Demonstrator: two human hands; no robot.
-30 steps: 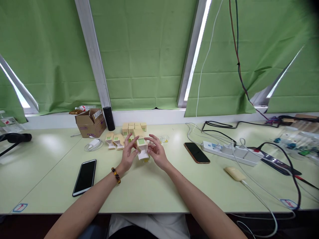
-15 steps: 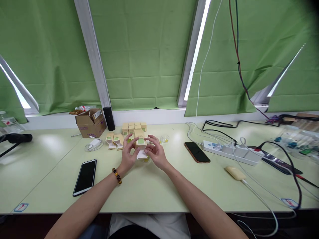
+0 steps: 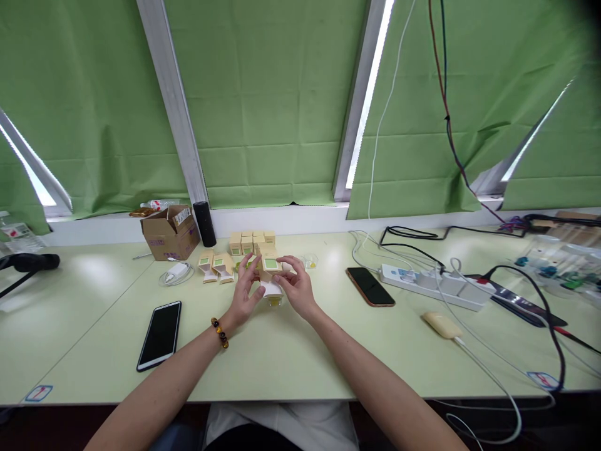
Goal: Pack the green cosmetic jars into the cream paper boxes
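A small tan cardboard box point(image 3: 271, 264) with a green window on its face stands upright between my hands, its white lower flap hanging open. My right hand point(image 3: 298, 288) pinches the box on its right side with thumb and fingers. Along the left side, the fingertips of my left hand point(image 3: 243, 297) rest against the box, the thumb close to the white flap. Just under the flap, a small clear container point(image 3: 275, 301) with something yellow in it shows in part. Two open-ended tan boxes point(image 3: 223, 267) stand to the left.
Behind my hands is a group of closed tan boxes point(image 3: 247, 241). Clear pieces point(image 3: 310, 261) lie right of my right hand. A white-framed phone point(image 3: 159, 335), a second phone point(image 3: 370, 287), a power strip point(image 3: 434, 287), a charger point(image 3: 177, 270), a carton point(image 3: 171, 233) and a black cylinder point(image 3: 205, 223) surround them.
The box has shifted slightly right and its face has tipped upward. My left thumb has drawn back a little from it. More of the clear container shows below the flap.
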